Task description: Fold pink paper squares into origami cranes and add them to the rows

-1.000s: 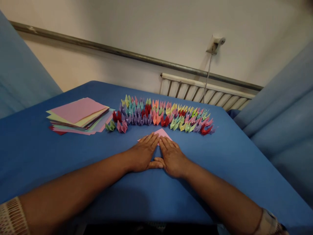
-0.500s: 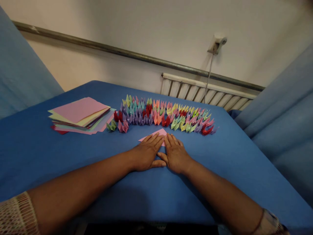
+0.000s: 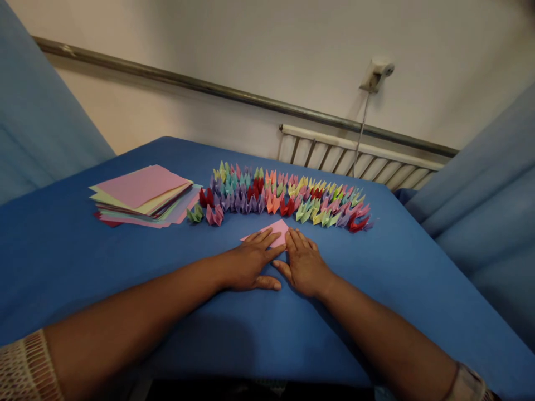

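Left hand (image 3: 251,264): laid palm down, fingers outstretched and somewhat spread, thumb set apart; nothing is gripped. Right hand (image 3: 307,267): likewise laid flat, fingers extended and held close together, thumb angled inward; nothing is gripped. Pink paper (image 3: 280,227): placed flat beneath the fingertips of both hands, one corner pointed away from the wearer, a second exposed at left; the remainder is covered by the hands, so its full outline cannot be told.

Folded paper figures (image 3: 273,204): many, multicoloured, with pointed tips, ranged in crowded rows just beyond the paper; red, pink, purple, green, yellow and turquoise are represented. Paper stack (image 3: 142,186): loose coloured sheets, unevenly piled at left of the figures, topped by pink, with a red corner exposed below.

Surface: a table covered by a plain blue cloth (image 3: 200,340), shadowed along the near edge. Room: a pale wall (image 3: 251,44), crossed at a slant by a metal pipe (image 3: 209,86); a white ribbed radiator (image 3: 355,155) is seen below it, a wall socket (image 3: 373,77) above, from which a cable (image 3: 363,128) is hung. Both sides are flanked by light blue curtains (image 3: 493,200).
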`<state>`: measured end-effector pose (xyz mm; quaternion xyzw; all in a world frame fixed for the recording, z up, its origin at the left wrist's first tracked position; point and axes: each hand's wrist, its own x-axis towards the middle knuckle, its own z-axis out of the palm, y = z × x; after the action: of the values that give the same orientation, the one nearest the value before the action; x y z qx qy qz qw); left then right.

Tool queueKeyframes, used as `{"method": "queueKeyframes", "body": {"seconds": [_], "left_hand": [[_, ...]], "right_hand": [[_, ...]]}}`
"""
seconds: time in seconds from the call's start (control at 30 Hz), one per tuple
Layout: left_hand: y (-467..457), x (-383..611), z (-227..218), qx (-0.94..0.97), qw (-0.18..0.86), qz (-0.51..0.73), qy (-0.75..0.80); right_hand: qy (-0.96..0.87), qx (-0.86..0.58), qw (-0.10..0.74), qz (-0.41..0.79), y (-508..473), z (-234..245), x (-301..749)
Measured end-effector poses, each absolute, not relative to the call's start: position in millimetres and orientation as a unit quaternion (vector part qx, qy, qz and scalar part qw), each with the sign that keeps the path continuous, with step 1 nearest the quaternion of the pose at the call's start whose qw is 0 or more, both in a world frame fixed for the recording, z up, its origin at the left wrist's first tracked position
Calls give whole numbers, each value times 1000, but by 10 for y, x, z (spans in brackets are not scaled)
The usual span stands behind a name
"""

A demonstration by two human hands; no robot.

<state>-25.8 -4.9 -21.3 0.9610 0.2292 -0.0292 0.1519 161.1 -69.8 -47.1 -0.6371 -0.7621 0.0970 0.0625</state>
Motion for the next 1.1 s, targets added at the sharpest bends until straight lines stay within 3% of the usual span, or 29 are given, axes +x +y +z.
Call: {"method": "queueKeyframes", "body": {"seconds": [0.9,1.1], "left_hand": [[16,-301,-170,947,203,-50,242],[24,-308,-202,953,168,-37,251]], "right_hand": [[-756,-641,79,103,-701,-445,1614],[-752,-645,76,112,-705,-393,1600]]}}
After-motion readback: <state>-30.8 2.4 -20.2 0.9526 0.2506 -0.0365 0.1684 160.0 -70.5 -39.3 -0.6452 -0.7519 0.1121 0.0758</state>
